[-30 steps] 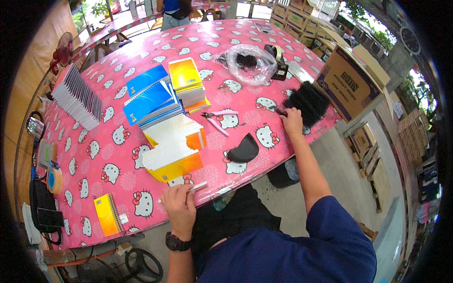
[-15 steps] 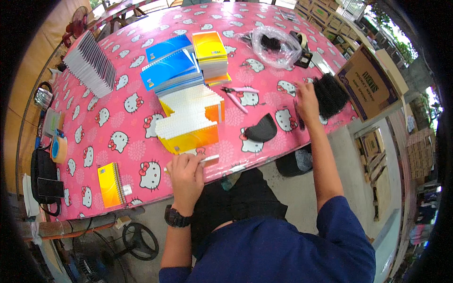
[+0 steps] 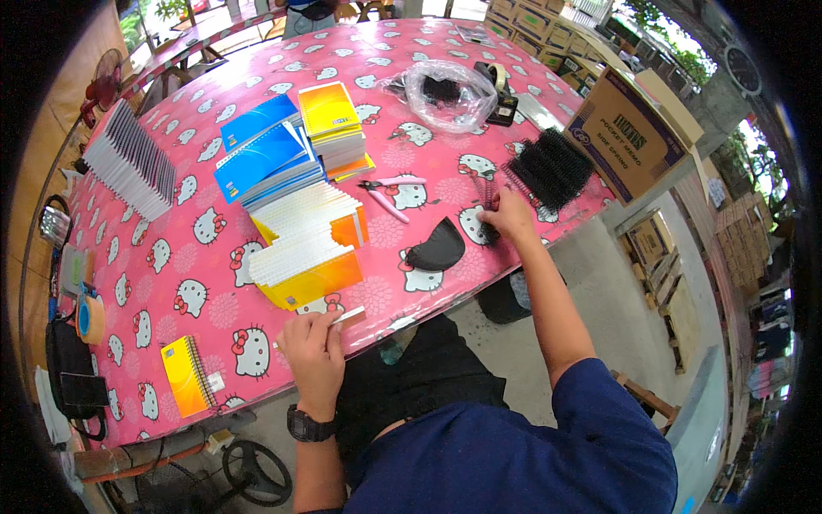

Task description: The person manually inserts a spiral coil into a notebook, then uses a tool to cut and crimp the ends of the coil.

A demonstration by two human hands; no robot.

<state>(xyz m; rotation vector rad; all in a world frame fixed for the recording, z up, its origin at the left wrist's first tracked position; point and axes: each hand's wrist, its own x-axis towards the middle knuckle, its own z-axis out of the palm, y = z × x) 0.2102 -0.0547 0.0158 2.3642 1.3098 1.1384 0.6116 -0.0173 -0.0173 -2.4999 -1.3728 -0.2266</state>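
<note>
My left hand (image 3: 312, 353) is closed on a thin pocket notebook (image 3: 351, 317) at the table's near edge. Only the white end of the notebook shows past the fingers. My right hand (image 3: 512, 216) pinches a black spiral binding coil (image 3: 489, 214), held roughly upright just above or on the table. Right beside it lies a heap of black coils (image 3: 552, 170). Ahead of my left hand stand yellow-covered notebooks (image 3: 312, 276) with white page edges up. Pink-handled cutting pliers (image 3: 392, 194) and a black half-round piece (image 3: 438, 247) lie between the notebooks and my right hand.
Blue notebooks (image 3: 267, 167) and a yellow stack (image 3: 330, 110) stand farther back. A finished-looking spiral notebook (image 3: 187, 377) lies at left, near a tall notebook stack (image 3: 133, 163). A plastic bag (image 3: 449, 96), a tape dispenser (image 3: 503, 107) and a cardboard box (image 3: 629, 137) sit at far right.
The whole view has shifted. My right hand, with the coil in it, has drawn a little away from the heap toward me. My left hand keeps its grip on the notebook.
</note>
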